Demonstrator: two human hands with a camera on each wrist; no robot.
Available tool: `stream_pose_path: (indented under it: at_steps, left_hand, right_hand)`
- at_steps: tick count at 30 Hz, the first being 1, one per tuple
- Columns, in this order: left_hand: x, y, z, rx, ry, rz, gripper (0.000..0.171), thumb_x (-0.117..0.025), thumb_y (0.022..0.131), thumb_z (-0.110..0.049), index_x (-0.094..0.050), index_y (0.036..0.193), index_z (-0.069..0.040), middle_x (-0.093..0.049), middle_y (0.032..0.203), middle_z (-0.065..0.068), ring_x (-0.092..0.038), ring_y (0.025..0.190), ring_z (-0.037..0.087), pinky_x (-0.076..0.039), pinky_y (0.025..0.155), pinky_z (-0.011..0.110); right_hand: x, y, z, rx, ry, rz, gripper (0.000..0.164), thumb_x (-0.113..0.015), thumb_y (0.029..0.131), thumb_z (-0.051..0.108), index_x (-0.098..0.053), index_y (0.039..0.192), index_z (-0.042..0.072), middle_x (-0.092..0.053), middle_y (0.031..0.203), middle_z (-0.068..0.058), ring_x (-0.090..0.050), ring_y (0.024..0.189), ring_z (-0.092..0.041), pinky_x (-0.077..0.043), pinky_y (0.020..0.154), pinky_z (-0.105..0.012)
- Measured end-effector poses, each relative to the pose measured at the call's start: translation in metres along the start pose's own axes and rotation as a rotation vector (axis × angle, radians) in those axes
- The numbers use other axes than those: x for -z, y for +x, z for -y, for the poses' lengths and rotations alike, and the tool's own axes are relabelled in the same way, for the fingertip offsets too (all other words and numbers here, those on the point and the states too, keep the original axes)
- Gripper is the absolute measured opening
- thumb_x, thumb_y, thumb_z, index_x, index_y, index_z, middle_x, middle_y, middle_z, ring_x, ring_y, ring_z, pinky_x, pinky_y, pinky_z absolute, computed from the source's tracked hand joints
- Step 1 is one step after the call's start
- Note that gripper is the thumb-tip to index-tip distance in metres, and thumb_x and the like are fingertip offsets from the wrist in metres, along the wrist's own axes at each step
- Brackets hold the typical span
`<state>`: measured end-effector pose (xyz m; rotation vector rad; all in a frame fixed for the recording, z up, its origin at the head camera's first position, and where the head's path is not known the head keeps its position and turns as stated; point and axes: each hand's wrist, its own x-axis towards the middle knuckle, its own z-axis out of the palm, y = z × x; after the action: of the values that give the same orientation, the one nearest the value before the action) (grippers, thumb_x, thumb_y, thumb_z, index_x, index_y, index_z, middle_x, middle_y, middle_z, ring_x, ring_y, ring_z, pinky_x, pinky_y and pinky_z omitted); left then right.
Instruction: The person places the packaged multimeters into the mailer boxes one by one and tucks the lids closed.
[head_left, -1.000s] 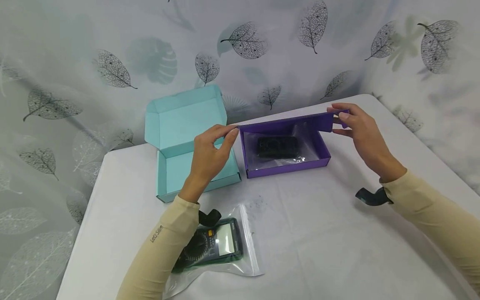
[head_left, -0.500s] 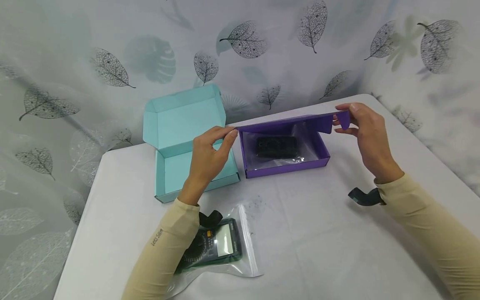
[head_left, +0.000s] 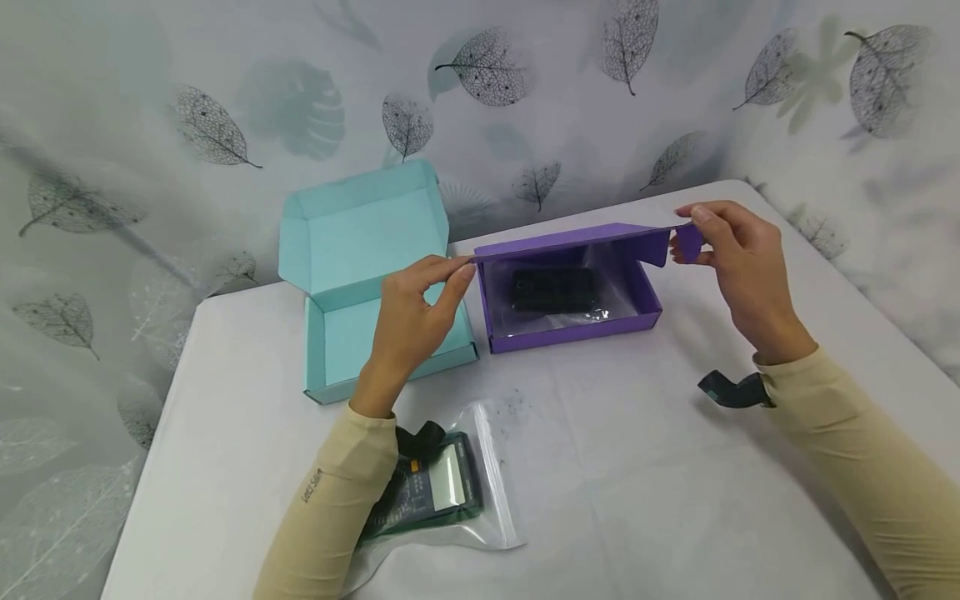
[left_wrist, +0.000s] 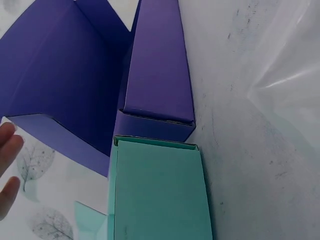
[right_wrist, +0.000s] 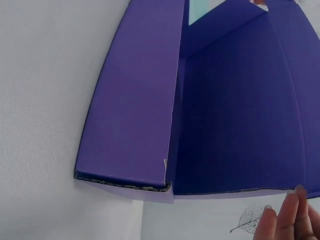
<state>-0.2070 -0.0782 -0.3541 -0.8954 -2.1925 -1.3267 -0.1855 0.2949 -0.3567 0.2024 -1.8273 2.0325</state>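
Observation:
A purple cardboard box point(head_left: 573, 340) sits on the white table with its lid point(head_left: 570, 237) tilted partway over it. Inside lies a dark rectangular device point(head_left: 553, 290) in a clear plastic bag. My left hand point(head_left: 415, 310) pinches the lid's left front corner between thumb and fingers. At the opposite corner, my right hand point(head_left: 750, 267) grips the lid by its small flap, several fingertips beneath the edge. From the right wrist view, the lid's inside point(right_wrist: 240, 110) stands raised above the box's front wall point(right_wrist: 135, 95).
A teal box point(head_left: 360, 337) stands against the purple one's left side, lid raised. Under my left forearm, a multimeter point(head_left: 442, 483) lies in a clear zip bag point(head_left: 495, 500). A leaf-print curtain point(head_left: 480, 108) hangs along the table's back edge.
The lid has tipped slightly forward, so more of its purple outer face shows. My right hand has shifted a little right and its hold on the lid's corner has changed.

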Motion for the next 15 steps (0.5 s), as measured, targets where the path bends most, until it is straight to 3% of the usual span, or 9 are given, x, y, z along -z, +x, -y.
stream_pose_path:
  at_steps: [9,15]
  left_hand:
    - [0.0001,-0.0019,-0.0028,0.034,0.007,0.026,0.026,-0.064,0.105,-0.018,-0.078,0.119,0.0,-0.076,0.103,0.008,-0.067,0.089,0.018,-0.053,0.074,0.044]
    - [-0.0021,-0.003,-0.0053,0.059,0.011,0.045,0.026,-0.065,0.105,-0.019,-0.078,0.12,-0.002,-0.076,0.103,0.005,-0.066,0.088,0.016,-0.05,0.073,0.037]
  right_hand:
    - [0.0014,0.001,-0.0016,-0.005,-0.009,0.013,0.029,-0.067,0.103,0.013,-0.07,0.112,-0.013,-0.071,0.091,-0.017,-0.069,0.074,-0.022,-0.059,0.075,-0.024]
    - [0.0065,-0.0003,-0.0007,-0.007,-0.176,0.021,0.032,-0.062,0.105,0.017,-0.071,0.11,-0.013,-0.071,0.1,-0.016,-0.066,0.077,-0.02,-0.057,0.077,-0.023]
